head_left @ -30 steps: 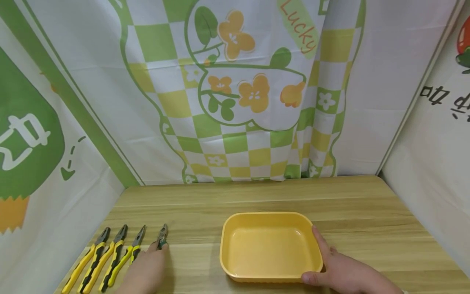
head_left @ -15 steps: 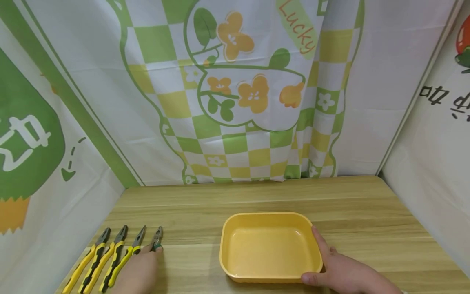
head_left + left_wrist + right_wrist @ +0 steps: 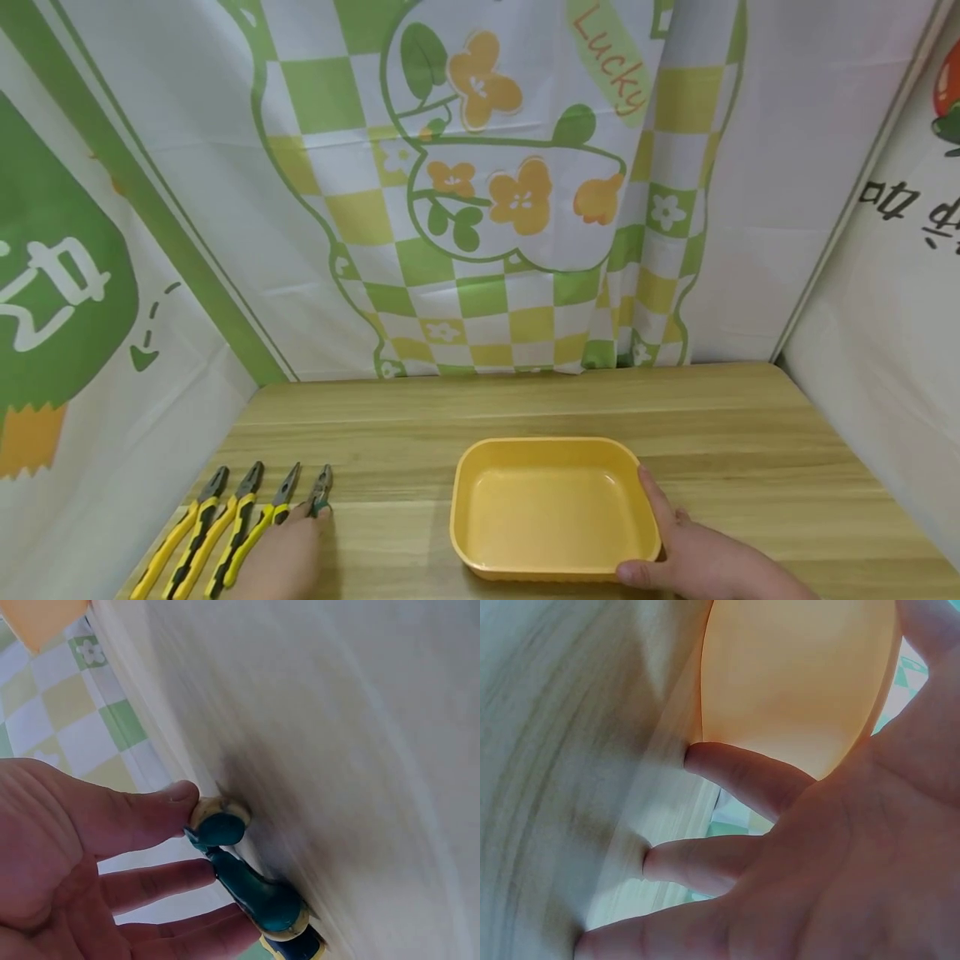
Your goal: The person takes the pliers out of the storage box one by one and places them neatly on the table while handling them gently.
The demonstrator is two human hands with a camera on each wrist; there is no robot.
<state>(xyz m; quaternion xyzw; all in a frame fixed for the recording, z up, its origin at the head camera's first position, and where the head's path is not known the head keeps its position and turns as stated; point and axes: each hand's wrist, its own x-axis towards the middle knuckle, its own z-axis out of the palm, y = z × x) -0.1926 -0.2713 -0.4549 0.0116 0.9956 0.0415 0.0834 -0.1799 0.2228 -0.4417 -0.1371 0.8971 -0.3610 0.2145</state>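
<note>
My left hand [image 3: 281, 554] pinches small teal-handled pliers [image 3: 322, 487] at the right end of a row on the wooden table. In the left wrist view, the thumb presses one teal handle [image 3: 274, 904] side while the fingers lie against the other. The metal jaws point toward the back curtain. My right hand [image 3: 701, 554] rests against the right end of a yellow plastic box [image 3: 555, 575], thumb at the near corner and a finger along the far side. In the right wrist view, its fingers are straight and spread, with fingertips down on the table.
Left of the teal pliers lie yellow-handled long-nose pliers [image 3: 258, 533] and two larger yellow-and-black pliers [image 3: 232, 533], roughly parallel. A printed curtain [image 3: 480, 292] hangs behind the table [image 3: 390, 433], with white cloth walls at both sides.
My left hand has shifted the teal-handled pliers slightly left, nearer the other pliers. Since half a second ago they look almost still. The right hand and the box keep their places.
</note>
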